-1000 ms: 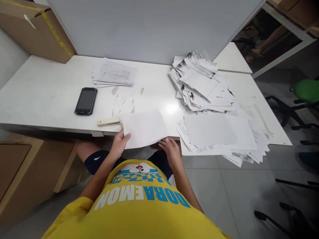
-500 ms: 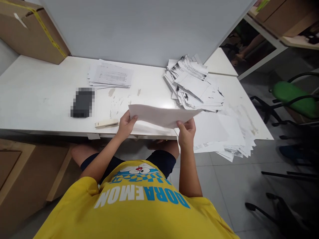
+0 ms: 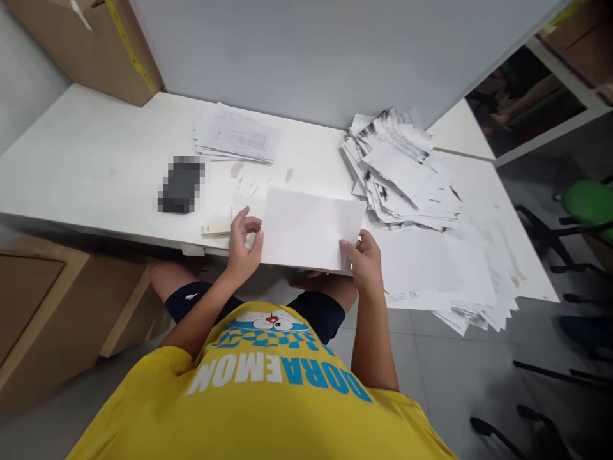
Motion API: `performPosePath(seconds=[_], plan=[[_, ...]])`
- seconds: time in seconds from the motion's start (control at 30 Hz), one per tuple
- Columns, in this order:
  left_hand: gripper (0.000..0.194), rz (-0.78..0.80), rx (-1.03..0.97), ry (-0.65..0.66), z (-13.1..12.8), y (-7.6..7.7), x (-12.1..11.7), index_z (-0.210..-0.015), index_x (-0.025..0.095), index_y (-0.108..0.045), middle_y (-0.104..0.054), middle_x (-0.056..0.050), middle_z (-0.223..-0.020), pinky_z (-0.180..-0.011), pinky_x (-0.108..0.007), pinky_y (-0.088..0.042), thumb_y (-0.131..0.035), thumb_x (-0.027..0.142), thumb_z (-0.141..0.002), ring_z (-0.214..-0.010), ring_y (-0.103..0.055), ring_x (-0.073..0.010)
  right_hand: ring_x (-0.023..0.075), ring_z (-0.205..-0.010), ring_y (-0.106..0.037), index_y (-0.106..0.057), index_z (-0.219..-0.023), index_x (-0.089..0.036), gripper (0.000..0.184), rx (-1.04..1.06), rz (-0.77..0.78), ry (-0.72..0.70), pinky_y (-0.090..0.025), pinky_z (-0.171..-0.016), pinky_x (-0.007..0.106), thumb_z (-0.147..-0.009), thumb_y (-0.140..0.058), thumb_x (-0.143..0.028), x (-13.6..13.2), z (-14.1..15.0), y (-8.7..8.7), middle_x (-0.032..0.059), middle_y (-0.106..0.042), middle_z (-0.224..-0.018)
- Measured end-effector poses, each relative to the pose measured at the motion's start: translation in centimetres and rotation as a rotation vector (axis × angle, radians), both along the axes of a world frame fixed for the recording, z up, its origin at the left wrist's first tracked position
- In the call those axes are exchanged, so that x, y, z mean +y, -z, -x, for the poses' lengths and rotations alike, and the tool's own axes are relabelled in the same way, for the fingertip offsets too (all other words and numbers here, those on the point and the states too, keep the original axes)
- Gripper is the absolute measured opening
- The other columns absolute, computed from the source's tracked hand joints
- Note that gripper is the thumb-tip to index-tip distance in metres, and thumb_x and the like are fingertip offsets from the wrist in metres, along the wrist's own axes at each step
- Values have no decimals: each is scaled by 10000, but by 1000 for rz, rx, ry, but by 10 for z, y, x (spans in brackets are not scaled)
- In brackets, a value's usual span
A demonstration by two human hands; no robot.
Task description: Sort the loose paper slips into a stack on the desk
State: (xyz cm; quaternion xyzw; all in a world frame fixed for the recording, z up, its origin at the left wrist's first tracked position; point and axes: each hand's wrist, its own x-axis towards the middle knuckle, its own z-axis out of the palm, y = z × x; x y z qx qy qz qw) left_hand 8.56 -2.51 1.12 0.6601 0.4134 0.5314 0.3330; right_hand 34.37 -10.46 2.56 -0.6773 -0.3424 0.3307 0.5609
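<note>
A blank white sheet of paper (image 3: 311,227) is held above the front edge of the desk, its face tilted toward me. My right hand (image 3: 366,259) pinches it at the right edge, thumb on top and fingers behind. At the left edge, my left hand (image 3: 245,246) has thumb and fingers apart; its fingertips are beside or just touching the paper. Partly behind that hand lies a cream stapler (image 3: 215,228). Right of the sheet, loose white papers (image 3: 421,262) fan out over the desk's front edge.
A messy heap of printed papers (image 3: 397,172) lies at the back right, and a neater paper stack (image 3: 237,134) at the back left. A blurred dark object (image 3: 182,184) rests on the white desk (image 3: 96,166). A cardboard box (image 3: 110,51) stands in the far left corner. Chairs are at right.
The sheet has turned from nearly edge-on and curved to flat, showing its face. My left hand has loosened from its pinch, fingers spreading. The view has shifted slightly.
</note>
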Motion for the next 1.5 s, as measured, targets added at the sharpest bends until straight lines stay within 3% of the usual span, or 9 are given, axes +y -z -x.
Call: performPosePath(seconds=[0.07, 0.13, 0.33, 0.5, 0.7, 0.87, 1.1, 1.33, 1.5], plan=[[486, -82, 117, -148, 27, -8, 5, -1369, 216, -472, -639, -117, -1132, -992, -382, -485, -448, 499, -975, -1055, -616, -220, 181, -703, -622, -577, -994, -236, 352, 43, 98, -64, -489, -656, 301, -706, -693, -402, -1, 6, 0, -8, -680, -780], [416, -157, 300, -199, 52, -13, 13, -1274, 207, -580, -654, -122, -1155, -1054, -413, -443, -418, 461, -987, -1121, -593, -243, 184, -670, -620, -577, -974, -235, 357, 62, 190, -92, -480, -617, 298, -678, -688, -400, 1, 14, 2, -14, -676, -749], [415, -203, 694, 9, 76, -1, 22, -1329, 239, -611, -625, -82, -1371, -1194, -488, -272, -423, 339, -972, -1371, -457, -289, 175, -623, -596, -590, -925, -229, 357, 64, 305, -125, -455, -583, 293, -632, -685, -410, 2, 27, 3, -25, -661, -695], [440, -193, 692, 22, 73, 12, 19, -1385, 281, -570, -618, -47, -1400, -1242, -481, -153, -428, 315, -970, -1409, -432, -266, 167, -614, -597, -596, -907, -219, 374, 105, 280, -108, -461, -592, 290, -608, -719, -407, -5, 26, 6, -25, -666, -679], [459, -204, 721, 27, 75, 17, 22, -1409, 276, -546, -615, -50, -1407, -1231, -469, -161, -421, 291, -968, -1388, -456, -254, 186, -654, -629, -597, -955, -228, 408, 136, 251, -99, -493, -618, 311, -616, -735, -409, -8, 19, 13, -9, -691, -727], [473, -196, 711, 25, 75, 15, 21, -1406, 289, -554, -616, -33, -1411, -1217, -443, -191, -390, 244, -965, -1376, -470, -235, 183, -647, -620, -604, -935, -224, 395, 139, 282, -143, -487, -600, 300, -616, -733, -418, -6, 27, 12, -11, -679, -702], [453, -127, 620, -48, 64, 10, 18, -1328, 308, -628, -652, -24, -1364, -1176, -480, -249, -517, 272, -890, -1230, -569, -269, 186, -623, -613, -603, -963, -232, 363, 167, 303, -194, -490, -569, 305, -665, -710, -409, -9, 33, 12, -16, -669, -684], [497, -153, 749, 1, 65, 8, 16, -1346, 300, -612, -656, -24, -1359, -1179, -500, -220, -511, 212, -867, -1230, -570, -267, 205, -730, -654, -602, -996, -232, 399, 158, 281, -232, -529, -646, 325, -681, -714, -450, -11, 32, 17, 14, -712, -800], [526, -203, 796, 33, 74, 6, 17, -1394, 288, -568, -611, -46, -1417, -1120, -471, -294, -495, 226, -877, -1264, -550, -276, 206, -703, -648, -625, -990, -227, 352, 118, 293, -221, -522, -617, 315, -707, -705, -421, -14, 33, 5, 18, -711, -778]])
